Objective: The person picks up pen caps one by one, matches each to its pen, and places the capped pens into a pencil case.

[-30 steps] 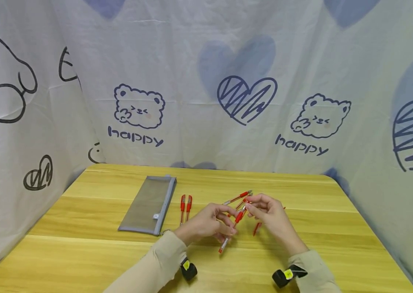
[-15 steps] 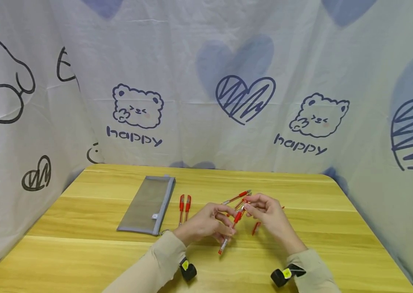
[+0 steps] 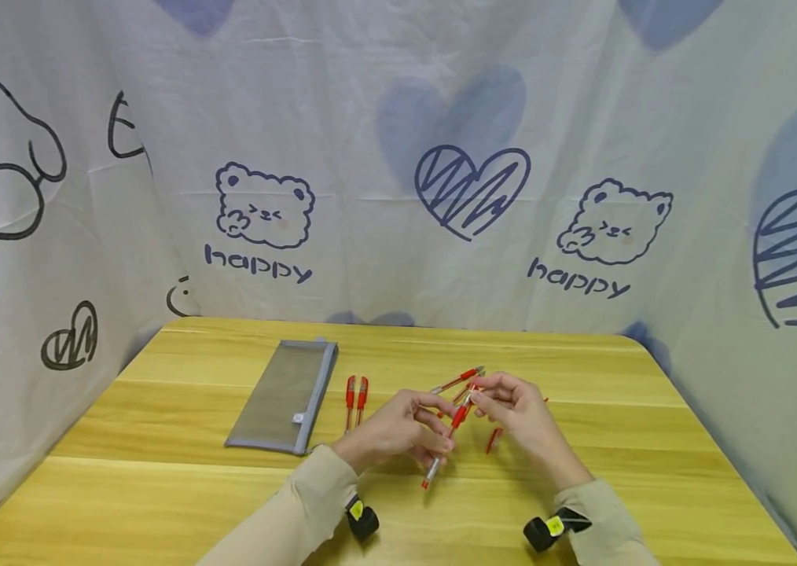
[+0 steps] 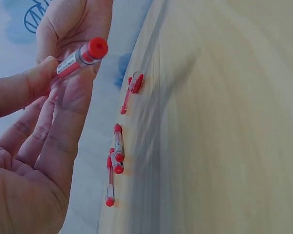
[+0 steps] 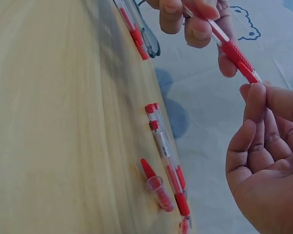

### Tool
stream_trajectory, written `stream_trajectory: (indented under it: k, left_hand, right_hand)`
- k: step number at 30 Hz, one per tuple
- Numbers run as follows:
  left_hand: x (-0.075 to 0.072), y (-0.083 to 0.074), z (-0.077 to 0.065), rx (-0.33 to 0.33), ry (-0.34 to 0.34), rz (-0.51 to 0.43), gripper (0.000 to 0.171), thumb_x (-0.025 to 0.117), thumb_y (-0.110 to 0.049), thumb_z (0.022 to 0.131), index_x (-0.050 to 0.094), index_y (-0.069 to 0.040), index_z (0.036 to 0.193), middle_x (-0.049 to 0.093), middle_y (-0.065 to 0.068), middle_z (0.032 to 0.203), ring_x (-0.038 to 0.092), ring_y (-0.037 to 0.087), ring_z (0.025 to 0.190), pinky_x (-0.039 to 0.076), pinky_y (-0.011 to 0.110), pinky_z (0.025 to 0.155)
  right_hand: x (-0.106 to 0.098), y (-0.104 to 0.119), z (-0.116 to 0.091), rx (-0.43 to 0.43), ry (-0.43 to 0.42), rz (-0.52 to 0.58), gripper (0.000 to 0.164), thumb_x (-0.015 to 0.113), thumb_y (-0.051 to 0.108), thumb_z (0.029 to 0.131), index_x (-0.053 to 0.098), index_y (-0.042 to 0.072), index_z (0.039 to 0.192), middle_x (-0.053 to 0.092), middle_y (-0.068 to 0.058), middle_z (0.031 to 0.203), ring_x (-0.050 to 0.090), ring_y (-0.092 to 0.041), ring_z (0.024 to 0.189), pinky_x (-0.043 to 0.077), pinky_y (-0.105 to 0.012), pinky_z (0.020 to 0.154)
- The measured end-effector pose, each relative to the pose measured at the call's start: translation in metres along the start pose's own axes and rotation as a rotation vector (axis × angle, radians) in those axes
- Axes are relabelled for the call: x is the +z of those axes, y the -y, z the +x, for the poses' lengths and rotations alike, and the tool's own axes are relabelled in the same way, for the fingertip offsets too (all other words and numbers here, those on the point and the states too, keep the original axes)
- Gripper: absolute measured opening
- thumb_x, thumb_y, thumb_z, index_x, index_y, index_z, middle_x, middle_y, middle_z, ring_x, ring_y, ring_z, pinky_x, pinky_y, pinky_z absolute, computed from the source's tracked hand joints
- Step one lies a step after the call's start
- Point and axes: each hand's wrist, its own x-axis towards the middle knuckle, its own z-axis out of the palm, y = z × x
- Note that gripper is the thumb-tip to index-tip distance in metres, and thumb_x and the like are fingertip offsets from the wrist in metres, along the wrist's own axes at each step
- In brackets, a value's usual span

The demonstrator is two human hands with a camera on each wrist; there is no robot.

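A red gel pen with a clear barrel slants between my two hands above the table. My left hand holds its barrel between thumb and fingers, the red end plug facing the left wrist camera. At the other end, my right hand pinches the pen's tip between thumb and index finger, just past the ribbed red grip. Those fingertips hide the very tip. Below the right hand lies a red and clear pen cap with a pointed clip.
Several red pens lie beyond the hands. Two more red pens lie side by side left of centre. A grey mesh zip pouch lies flat farther left on the wooden table. Printed white cloth surrounds the table's back and sides.
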Motion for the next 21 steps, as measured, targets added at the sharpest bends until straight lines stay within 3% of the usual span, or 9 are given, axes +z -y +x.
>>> stream_trajectory:
  k: [8,12,17,21]
  left_hand:
    - [-0.003,-0.001,0.0,-0.02,0.005,0.032,0.038,0.075,0.004,0.096,0.07,-0.005,0.132,0.077,0.006,0.09,0.076,0.018,0.07,0.065,0.031,0.065]
    - [-0.009,-0.002,-0.001,-0.031,0.014,0.059,0.036,0.075,0.002,0.096,0.07,-0.004,0.132,0.078,0.015,0.097,0.076,0.019,0.072,0.065,0.032,0.066]
    - [-0.022,-0.004,-0.002,-0.034,-0.002,0.085,0.038,0.074,0.0,0.097,0.066,0.0,0.134,0.078,0.026,0.11,0.079,0.022,0.079,0.067,0.037,0.071]
    - [-0.035,-0.002,-0.005,-0.036,-0.046,0.126,0.04,0.072,0.001,0.098,0.062,0.003,0.137,0.078,0.024,0.109,0.079,0.022,0.082,0.067,0.036,0.072]
  right_hand:
    - [0.0,0.0,0.0,0.01,0.013,-0.062,0.028,0.07,0.012,0.105,0.069,-0.004,0.128,0.081,-0.014,0.108,0.074,-0.008,0.083,0.057,-0.025,0.074]
    - [-0.002,-0.001,-0.001,0.01,0.061,-0.084,0.035,0.067,0.018,0.107,0.067,0.0,0.137,0.079,-0.019,0.114,0.075,-0.007,0.089,0.059,-0.029,0.076]
    - [-0.005,-0.001,-0.001,-0.015,0.135,-0.079,0.041,0.062,0.016,0.11,0.059,-0.002,0.147,0.075,-0.03,0.123,0.077,-0.017,0.097,0.059,-0.031,0.074]
    - [-0.005,-0.004,0.0,-0.019,0.162,-0.055,0.043,0.06,0.014,0.11,0.055,-0.003,0.149,0.073,-0.033,0.125,0.079,-0.025,0.101,0.061,-0.03,0.075]
